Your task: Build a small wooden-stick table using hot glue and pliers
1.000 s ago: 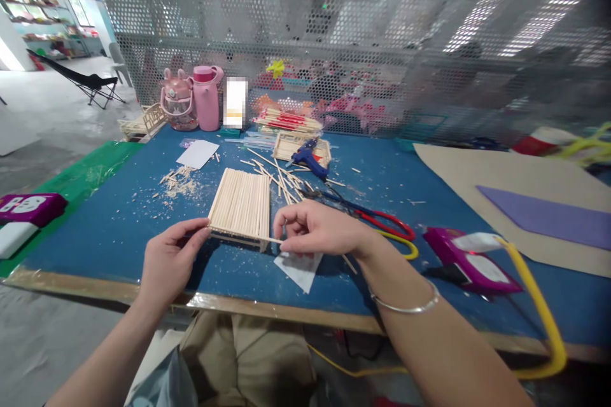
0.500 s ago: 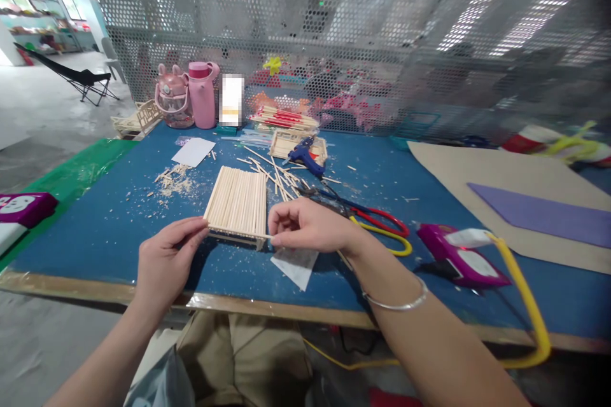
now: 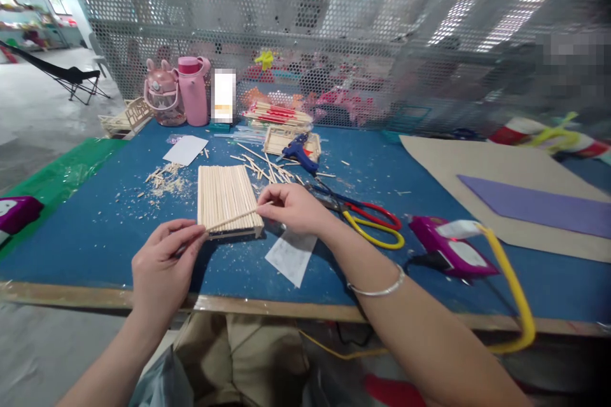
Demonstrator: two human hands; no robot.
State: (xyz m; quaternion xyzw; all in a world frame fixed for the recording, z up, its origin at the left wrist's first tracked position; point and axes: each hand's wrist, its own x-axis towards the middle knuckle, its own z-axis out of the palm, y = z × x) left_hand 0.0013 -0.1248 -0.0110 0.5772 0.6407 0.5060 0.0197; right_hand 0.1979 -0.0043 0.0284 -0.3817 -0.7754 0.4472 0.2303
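Stick [image 3: 233, 218]: thin wooden, lying slantwise across the near edge of the panel [image 3: 226, 198], its two ends being pinched by the two hands. Left hand [image 3: 162, 267]: thumb and fingers pressing together on the stick's lower, nearer end, just off the panel's near-left corner. Right hand [image 3: 291, 206]: fingertips pinching the stick's higher end beside the panel's right edge, a bangle [image 3: 377, 283] sitting on the wrist. Panel: flat raft of sticks set side by side, resting on the blue worktop [image 3: 95, 235] near its front edge. Paper scrap [image 3: 290, 256]: lying on the worktop just under the right wrist. Scissors [image 3: 370, 222]: red and yellow handles, lying to the right of the right hand. Loose sticks [image 3: 265, 168] and a glue gun [image 3: 298, 152]: lying behind the panel. Shavings [image 3: 165, 181]: scattered to the panel's left. Pink bottles [image 3: 179, 90]: standing at the far edge, against the mesh screen.
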